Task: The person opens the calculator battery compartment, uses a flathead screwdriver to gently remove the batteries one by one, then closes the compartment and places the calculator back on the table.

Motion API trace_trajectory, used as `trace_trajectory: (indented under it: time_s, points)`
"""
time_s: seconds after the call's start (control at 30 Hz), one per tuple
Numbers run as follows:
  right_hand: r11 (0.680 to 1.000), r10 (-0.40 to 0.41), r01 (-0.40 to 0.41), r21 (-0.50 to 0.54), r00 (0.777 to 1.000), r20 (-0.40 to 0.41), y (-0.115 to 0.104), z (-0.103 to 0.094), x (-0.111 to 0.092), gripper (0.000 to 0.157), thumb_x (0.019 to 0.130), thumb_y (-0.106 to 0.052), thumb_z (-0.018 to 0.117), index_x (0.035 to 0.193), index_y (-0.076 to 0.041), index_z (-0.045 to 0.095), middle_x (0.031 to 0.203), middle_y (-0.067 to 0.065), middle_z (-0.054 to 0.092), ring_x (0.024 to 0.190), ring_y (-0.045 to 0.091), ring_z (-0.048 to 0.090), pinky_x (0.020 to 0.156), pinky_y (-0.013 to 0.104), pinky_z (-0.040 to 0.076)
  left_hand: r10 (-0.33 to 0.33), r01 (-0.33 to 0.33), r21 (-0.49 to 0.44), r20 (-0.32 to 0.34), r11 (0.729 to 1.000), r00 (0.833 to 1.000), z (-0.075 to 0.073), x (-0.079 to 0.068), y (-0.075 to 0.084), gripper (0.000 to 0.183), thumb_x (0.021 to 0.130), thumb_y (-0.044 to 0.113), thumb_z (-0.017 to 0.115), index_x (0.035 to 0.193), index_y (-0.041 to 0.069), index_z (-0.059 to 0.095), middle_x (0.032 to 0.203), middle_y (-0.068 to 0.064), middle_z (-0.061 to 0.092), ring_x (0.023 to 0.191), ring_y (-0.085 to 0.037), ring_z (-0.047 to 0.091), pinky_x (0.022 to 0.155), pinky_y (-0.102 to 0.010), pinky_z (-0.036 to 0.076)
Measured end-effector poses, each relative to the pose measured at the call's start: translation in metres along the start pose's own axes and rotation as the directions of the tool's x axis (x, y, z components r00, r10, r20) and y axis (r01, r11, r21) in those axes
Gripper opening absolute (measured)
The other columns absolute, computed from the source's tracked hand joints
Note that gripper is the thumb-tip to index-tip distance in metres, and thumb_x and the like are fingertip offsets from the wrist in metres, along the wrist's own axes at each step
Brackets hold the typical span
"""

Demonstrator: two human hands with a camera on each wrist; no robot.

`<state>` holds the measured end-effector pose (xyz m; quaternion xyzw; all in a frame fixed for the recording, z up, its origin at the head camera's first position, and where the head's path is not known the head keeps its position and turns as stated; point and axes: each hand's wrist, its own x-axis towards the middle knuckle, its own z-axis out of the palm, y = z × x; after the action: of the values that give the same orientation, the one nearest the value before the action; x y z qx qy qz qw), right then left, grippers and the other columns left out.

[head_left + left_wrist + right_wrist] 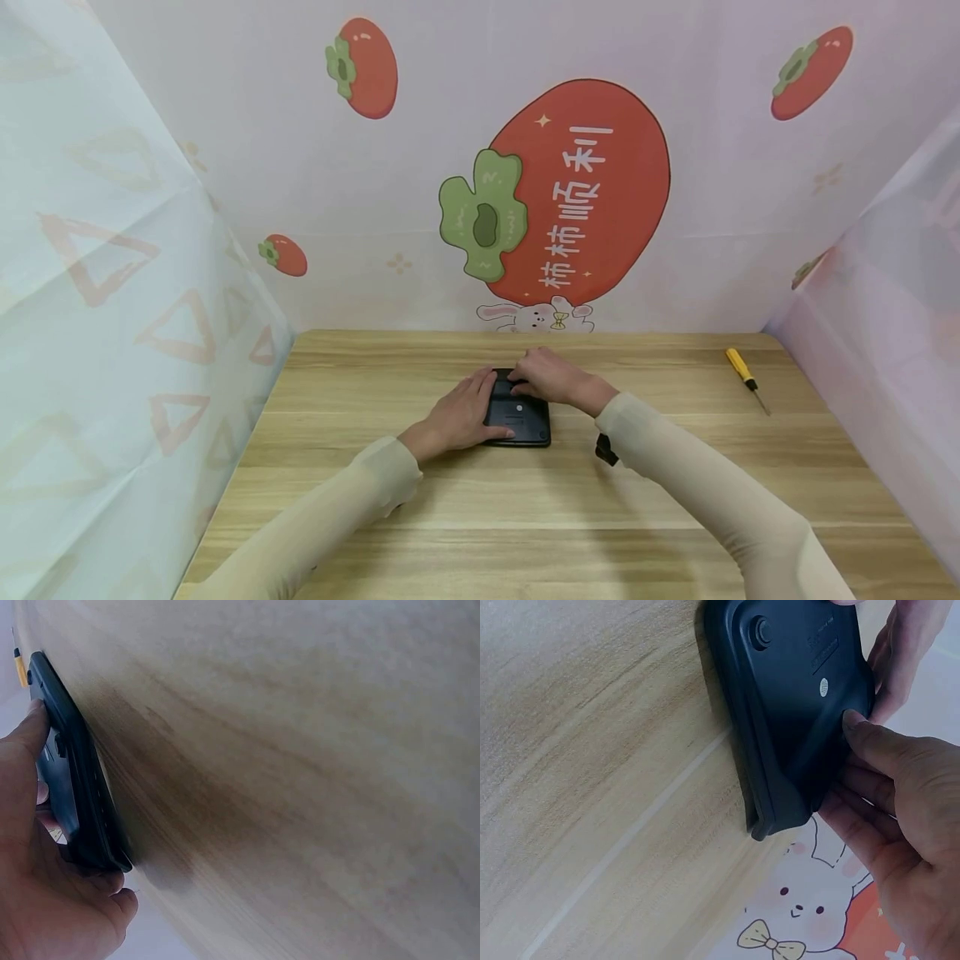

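Note:
A black flat device that looks like a calculator (529,423) lies back side up on the table; its front is hidden. A round foot and a small pale sticker show on its back in the right wrist view. My left hand (459,414) holds its left side, thumb across the back and fingers at the far end. Bent over the raised far end, my right hand (553,378) has its thumb tip on the back panel (802,697) and its other fingers around the end, partly hidden.
A yellow-handled screwdriver (738,365) lies at the right of the wooden table (480,533). Behind the table stands a wall sheet (720,208) printed with persimmons and a rabbit. Pale sheets flank both sides. A small black object (605,451) shows beneath the right wrist.

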<state>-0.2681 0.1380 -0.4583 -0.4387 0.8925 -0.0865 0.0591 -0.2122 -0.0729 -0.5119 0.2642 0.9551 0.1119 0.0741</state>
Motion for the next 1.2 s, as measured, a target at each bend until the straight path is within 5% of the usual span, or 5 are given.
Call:
trace_trajectory:
  time_s: [0.37, 0.67, 1.2]
  points:
    - [0.999, -0.045, 0.046, -0.006, 0.998, 0.042, 0.0001, -0.0032, 0.0039, 0.016, 0.099, -0.016, 0.077, 0.109, -0.004, 0.083, 0.092, 0.005, 0.080, 0.079, 0.013, 0.075, 0.069, 0.029, 0.059, 0.004, -0.004, -0.003, -0.003, 1.000, 1.000, 0.0012, -0.0002, -0.0011, 0.111, 0.094, 0.072, 0.065, 0.166, -0.002, 0.024, 0.172, -0.020, 0.025, 0.158, -0.032, 0.030, 0.129, -0.045, 0.029]
    - [1.000, 0.008, -0.007, -0.013, 0.998, 0.065, -0.0040, -0.0024, 0.0080, 0.011, 0.097, -0.013, 0.077, 0.086, -0.010, 0.078, 0.065, -0.008, 0.063, 0.056, 0.006, 0.054, 0.064, 0.029, 0.043, 0.010, -0.010, -0.007, -0.006, 1.000, 1.000, 0.0002, -0.0011, -0.0016, 0.110, 0.095, 0.072, 0.064, 0.166, -0.002, 0.024, 0.173, -0.019, 0.024, 0.159, -0.030, 0.029, 0.129, -0.043, 0.028]
    - [0.996, 0.012, -0.011, -0.086, 1.000, 0.011, -0.0081, 0.0027, 0.0086, 0.010, 0.094, -0.012, 0.079, 0.085, -0.009, 0.075, 0.065, -0.004, 0.062, 0.055, 0.007, 0.055, 0.054, 0.023, 0.044, 0.012, -0.012, -0.016, -0.004, 1.000, 1.000, 0.0003, -0.0009, -0.0022, 0.111, 0.095, 0.072, 0.064, 0.166, -0.001, 0.022, 0.173, -0.020, 0.024, 0.158, -0.032, 0.030, 0.129, -0.043, 0.028]
